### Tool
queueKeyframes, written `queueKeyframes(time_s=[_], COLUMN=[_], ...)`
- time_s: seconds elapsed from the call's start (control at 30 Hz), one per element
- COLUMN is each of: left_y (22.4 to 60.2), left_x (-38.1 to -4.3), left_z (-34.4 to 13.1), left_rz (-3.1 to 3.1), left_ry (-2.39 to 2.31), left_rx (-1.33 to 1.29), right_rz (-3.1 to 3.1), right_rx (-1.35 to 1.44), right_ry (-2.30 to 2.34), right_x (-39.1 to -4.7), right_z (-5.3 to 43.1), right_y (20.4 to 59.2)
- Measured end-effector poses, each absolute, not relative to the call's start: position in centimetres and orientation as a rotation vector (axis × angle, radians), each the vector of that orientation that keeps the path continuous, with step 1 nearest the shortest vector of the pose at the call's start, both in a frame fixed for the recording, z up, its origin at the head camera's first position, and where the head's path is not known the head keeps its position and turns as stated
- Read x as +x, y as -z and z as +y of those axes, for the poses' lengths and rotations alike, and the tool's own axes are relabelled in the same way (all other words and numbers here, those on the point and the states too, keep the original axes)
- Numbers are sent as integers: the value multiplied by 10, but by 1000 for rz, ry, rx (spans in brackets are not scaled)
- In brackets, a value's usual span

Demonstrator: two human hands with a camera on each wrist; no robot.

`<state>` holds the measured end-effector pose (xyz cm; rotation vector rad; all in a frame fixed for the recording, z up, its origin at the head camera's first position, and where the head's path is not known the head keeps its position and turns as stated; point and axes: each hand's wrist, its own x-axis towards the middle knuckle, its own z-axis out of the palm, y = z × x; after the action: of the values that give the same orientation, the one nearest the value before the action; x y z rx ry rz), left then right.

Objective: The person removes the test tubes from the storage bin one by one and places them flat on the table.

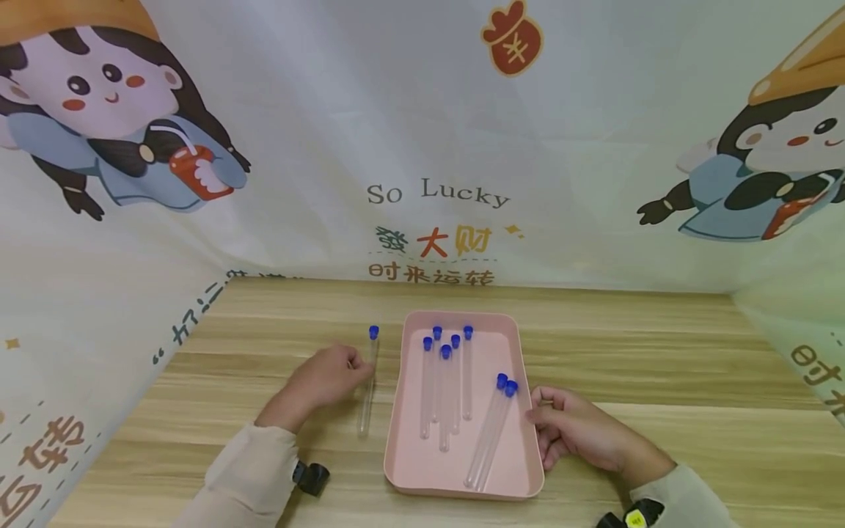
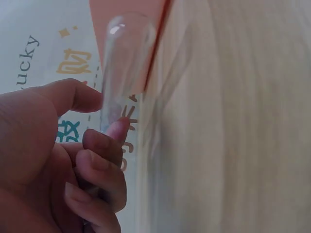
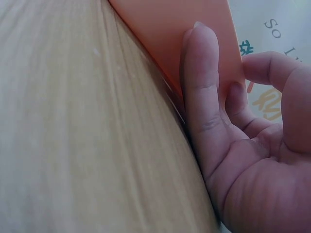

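My left hand [image 1: 335,375] pinches a clear test tube [image 1: 365,411] with a blue stopper [image 1: 373,332], between thumb and fingers. The tube leans slightly beside the left edge of a pink tray [image 1: 394,433]. In the left wrist view its rounded bottom end [image 2: 129,29] shows past the fingers. My right hand [image 1: 584,433] holds the tray's right side. In the right wrist view, the thumb [image 3: 267,68] is at the rim and other fingers lie along the outer wall [image 3: 160,34]. Several blue-stoppered test tubes [image 1: 467,381] lie inside the tray, two of them slanted [image 1: 491,440] near its right side.
The tray stands on a wood-grain table [image 1: 627,352]. A pale printed cloth [image 1: 422,110] rises behind the table and along both sides. Dark wrist devices sit at the left cuff [image 1: 312,478] and right cuff [image 1: 643,512].
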<state>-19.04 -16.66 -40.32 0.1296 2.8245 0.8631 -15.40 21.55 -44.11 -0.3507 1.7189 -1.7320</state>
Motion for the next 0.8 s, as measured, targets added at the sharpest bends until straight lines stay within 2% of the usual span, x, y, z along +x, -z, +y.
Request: queueKeyframes(time_s=[0.8], left_y=[413], left_x=[-189], left_z=[-167], left_rz=[2836], left_ry=[-768], left_rx=[115], right_rz=[1709], right_rx=[-350], right_ry=[1730], right_x=[-154], right_z=[216], right_y=[440])
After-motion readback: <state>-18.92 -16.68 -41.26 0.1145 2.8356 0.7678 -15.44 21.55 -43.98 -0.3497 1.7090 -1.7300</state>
